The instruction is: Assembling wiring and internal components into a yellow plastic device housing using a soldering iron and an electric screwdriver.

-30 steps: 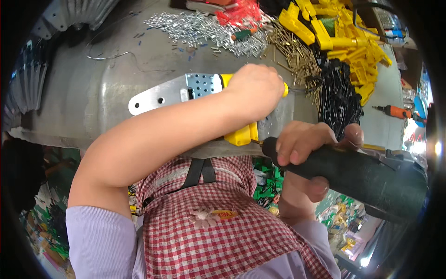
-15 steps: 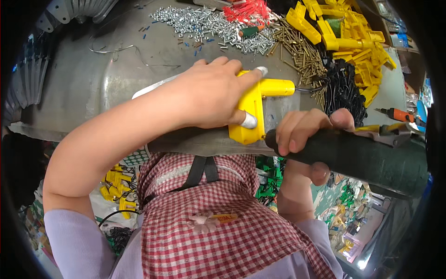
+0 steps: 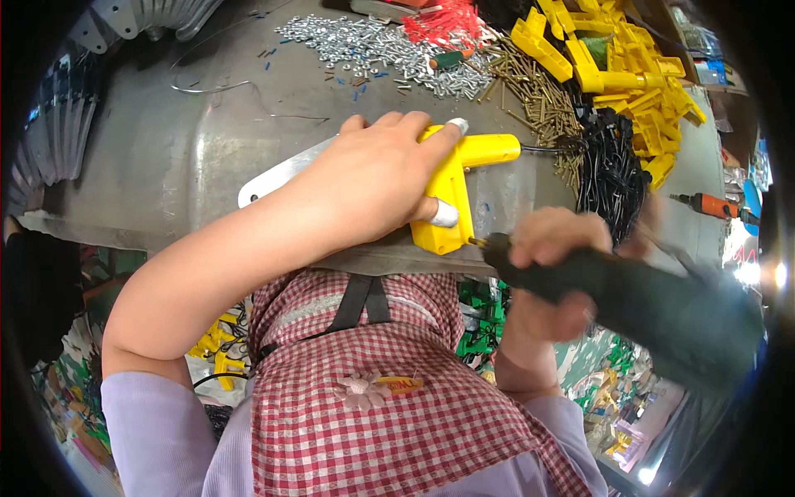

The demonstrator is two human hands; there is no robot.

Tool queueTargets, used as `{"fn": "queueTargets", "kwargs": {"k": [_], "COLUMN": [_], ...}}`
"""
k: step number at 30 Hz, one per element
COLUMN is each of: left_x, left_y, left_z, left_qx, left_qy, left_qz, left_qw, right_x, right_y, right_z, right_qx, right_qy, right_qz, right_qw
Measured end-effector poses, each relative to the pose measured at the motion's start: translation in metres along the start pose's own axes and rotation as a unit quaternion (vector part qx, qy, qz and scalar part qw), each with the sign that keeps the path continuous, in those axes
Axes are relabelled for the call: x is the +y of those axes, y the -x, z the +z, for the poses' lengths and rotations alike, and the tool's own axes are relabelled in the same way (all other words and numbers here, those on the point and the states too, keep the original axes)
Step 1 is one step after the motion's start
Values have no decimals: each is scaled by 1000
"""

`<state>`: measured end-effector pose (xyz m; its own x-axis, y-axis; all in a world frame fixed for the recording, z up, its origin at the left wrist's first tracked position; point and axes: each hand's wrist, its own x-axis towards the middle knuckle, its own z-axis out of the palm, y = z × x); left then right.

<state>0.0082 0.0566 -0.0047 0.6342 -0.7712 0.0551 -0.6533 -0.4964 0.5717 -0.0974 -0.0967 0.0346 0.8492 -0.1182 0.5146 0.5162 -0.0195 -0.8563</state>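
A yellow plastic tool housing (image 3: 450,199) with a stubby handle lies on the metal table, a black cord leaving its handle end. My left hand (image 3: 385,178) is closed over it, silver wrapping on thumb and one fingertip. From under my left wrist a flat pale metal blade (image 3: 277,176) with a hole sticks out. In my closed right hand (image 3: 551,240) is a dark green electric screwdriver (image 3: 638,302), blurred by motion. Its bit points at the housing's near right corner; whether it touches there I cannot tell.
Loose silver screws (image 3: 389,54) and long brass screws (image 3: 534,99) lie at the back, beside red pieces (image 3: 443,23). Yellow housings (image 3: 617,62) and black cords (image 3: 613,166) are heaped at the right. Metal blades (image 3: 62,132) stand at the left. A thin wire (image 3: 219,87) curls on the table.
The electric screwdriver has tilted, its rear end swinging down, and its bit now shows beside the housing. My left hand and the housing shifted slightly; more of the metal blade shows.
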Motion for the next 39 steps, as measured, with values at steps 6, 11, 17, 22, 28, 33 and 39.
{"fn": "queueTargets", "kwargs": {"k": [6, 11, 17, 22, 28, 33, 39], "left_x": [-14, -23, -24, -16, -6, -9, -7], "left_y": [6, 10, -3, 8, 18, 21, 23], "left_z": [-5, 4, 3, 13, 17, 16, 11], "left_qx": [12, 9, 3, 67, 111, 87, 15], "left_qy": [-13, -38, -43, -76, -108, -46, 0], "left_qz": [33, 84, 127, 92, 28, 107, 133], "left_qw": [999, 996, 991, 991, 988, 989, 991], "right_x": [-2, 8, 25, 32, 16, 1, 58], "right_y": [2, -4, -15, -16, 9, -36, -55], "right_z": [10, 5, 6, 4, 21, 17, 5], "right_qx": [-84, -97, -215, -239, -33, -38, -12], "right_qy": [-91, -38, -148, -119, -10, -82, -50], "right_qz": [-30, 21, -11, -35, 7, -49, 31], "right_qw": [992, 994, 965, 963, 999, 995, 998]}}
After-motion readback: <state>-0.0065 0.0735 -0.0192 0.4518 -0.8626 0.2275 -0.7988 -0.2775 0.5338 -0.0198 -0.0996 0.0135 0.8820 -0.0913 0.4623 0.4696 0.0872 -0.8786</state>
